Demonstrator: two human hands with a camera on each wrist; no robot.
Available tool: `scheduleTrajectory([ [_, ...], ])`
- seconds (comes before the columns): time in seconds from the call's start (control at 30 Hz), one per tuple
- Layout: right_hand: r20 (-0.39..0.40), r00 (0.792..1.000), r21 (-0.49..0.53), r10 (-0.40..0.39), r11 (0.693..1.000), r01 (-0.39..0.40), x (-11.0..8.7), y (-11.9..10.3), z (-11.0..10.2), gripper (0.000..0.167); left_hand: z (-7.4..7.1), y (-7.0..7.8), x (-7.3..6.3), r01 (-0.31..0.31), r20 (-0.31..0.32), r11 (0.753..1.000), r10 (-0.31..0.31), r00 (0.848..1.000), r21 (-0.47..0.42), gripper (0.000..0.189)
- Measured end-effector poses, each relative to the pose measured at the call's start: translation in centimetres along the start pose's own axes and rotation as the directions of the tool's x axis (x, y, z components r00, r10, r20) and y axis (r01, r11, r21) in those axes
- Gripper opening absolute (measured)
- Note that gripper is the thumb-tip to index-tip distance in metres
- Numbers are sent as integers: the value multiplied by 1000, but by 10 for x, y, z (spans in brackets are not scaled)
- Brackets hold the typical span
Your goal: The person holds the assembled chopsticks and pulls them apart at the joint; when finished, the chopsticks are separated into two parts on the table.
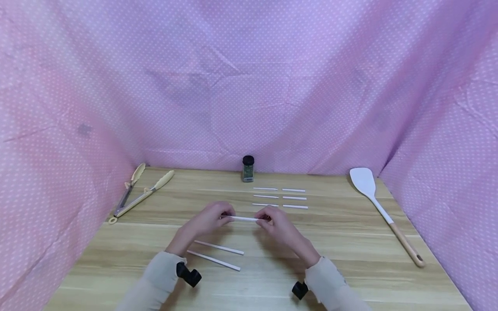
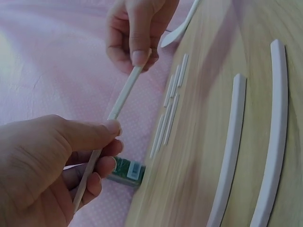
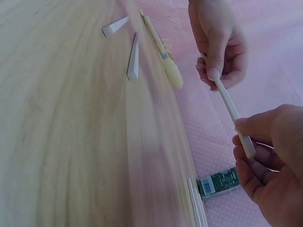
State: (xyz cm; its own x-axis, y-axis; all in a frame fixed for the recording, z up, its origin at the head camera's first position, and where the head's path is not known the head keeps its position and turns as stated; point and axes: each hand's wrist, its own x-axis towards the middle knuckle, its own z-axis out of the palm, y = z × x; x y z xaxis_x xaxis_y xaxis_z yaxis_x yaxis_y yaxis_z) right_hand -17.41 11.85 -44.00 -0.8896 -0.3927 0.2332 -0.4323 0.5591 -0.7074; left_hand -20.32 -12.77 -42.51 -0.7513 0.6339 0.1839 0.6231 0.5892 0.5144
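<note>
A slender white stick (image 1: 245, 218) is held level above the table by both hands. My left hand (image 1: 210, 217) pinches one end between thumb and fingers, and my right hand (image 1: 277, 223) pinches the other. In the left wrist view the stick (image 2: 124, 97) looks straight and whole between the hands. Two longer white sticks (image 1: 219, 247) lie side by side near the left forearm. Beyond the right hand, several short white pieces (image 1: 294, 198) lie in two columns, roughly parallel.
A small dark-capped spice jar (image 1: 248, 169) stands at the back of the wooden table (image 1: 272, 280). Open tongs (image 1: 142, 201) with cream tips lie at the left. A white spatula (image 1: 365, 181) with a wooden handle lies at the right. Pink dotted cloth (image 1: 249, 86) surrounds the table.
</note>
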Motion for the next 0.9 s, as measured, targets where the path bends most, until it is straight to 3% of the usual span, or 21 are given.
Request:
scheduleTrajectory([
  [0.17, 7, 997, -37, -80, 996, 80, 5, 0, 5, 7, 3, 7, 4, -28, -16, 999, 27, 1000, -17, 4],
  [0.67, 30, 998, -32, -59, 998, 60, 12, -4, -1, 5, 2, 15, 16, -34, 7, 999, 33, 999, 3, 5],
  [0.9, -3, 992, -77, -123, 989, 122, 10, -5, -8, 5, 7, 11, 18, -52, -27, 998, 51, 998, -38, 6],
])
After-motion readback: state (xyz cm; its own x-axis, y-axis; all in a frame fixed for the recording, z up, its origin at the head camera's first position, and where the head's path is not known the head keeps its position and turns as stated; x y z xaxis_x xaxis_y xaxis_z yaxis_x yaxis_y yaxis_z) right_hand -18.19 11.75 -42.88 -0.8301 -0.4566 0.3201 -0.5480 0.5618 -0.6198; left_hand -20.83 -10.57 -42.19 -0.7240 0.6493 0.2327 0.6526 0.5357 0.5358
